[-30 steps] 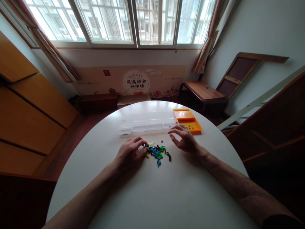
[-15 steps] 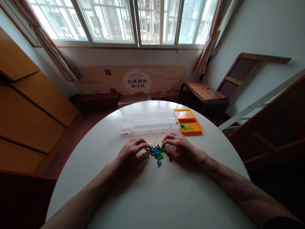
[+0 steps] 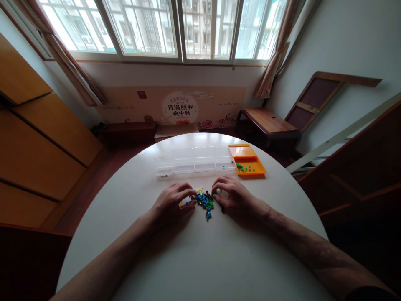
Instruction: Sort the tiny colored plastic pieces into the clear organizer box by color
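A small heap of tiny bricks point(image 3: 203, 201), blue, green, dark and pale yellow, lies on the round white table point(image 3: 194, 255). My left hand point(image 3: 171, 201) rests at the heap's left side with its fingertips among the bricks. At the right side of the heap sits my right hand point(image 3: 233, 197), fingers curled down onto the pieces. Whether either hand pinches a brick is hidden by the fingers. Behind the heap stands a clear compartment box point(image 3: 196, 162) and, to its right, an orange tray point(image 3: 249, 161) holding several green bricks.
A low wooden bench point(image 3: 266, 121) stands by the right wall under the window. Wooden panels point(image 3: 34, 142) lean at the left, and a dark wooden piece point(image 3: 360, 167) rises at the right beside the table's edge.
My right hand has come back from near the orange tray to the right side of the heap. Green bricks now show in the tray. My left hand has stayed at the heap.
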Tool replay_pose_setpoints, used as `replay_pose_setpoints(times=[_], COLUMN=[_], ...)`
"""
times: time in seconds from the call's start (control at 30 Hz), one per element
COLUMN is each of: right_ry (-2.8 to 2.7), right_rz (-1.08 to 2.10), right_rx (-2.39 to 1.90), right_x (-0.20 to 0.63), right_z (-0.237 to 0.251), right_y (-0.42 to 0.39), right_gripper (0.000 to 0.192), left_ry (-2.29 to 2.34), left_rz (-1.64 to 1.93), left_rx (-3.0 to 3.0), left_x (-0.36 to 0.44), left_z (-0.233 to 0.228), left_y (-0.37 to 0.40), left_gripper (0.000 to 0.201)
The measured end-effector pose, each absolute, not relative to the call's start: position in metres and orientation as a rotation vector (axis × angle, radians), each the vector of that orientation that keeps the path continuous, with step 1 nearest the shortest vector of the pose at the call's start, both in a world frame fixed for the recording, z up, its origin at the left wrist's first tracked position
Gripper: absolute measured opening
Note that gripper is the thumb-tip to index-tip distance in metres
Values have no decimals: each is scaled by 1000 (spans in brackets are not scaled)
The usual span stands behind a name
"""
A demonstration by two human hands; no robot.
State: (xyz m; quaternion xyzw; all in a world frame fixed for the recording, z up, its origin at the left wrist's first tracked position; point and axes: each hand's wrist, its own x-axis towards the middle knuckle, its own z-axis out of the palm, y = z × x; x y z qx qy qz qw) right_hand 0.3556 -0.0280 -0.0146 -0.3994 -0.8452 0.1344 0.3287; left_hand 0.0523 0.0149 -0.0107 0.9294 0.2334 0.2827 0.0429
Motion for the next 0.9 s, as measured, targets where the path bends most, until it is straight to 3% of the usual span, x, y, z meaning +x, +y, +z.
replay_pose_setpoints(times=[0.3,0.5,0.9], right_ry=[-2202,-2213,-2203], right_rz=[416,416,422], right_rx=[-1000,-1017,-996], right_x=[358,362,366], right_z=[-15,-12,-6], right_y=[-28,-28,-28], right_gripper=[16,27,16], left_ry=[710,706,726], left_rz=[850,845,825], left_rx=[2849,2848,2856], left_x=[50,52,51], left_z=[-12,-11,-11], left_y=[16,15,15], left_gripper=[10,10,12])
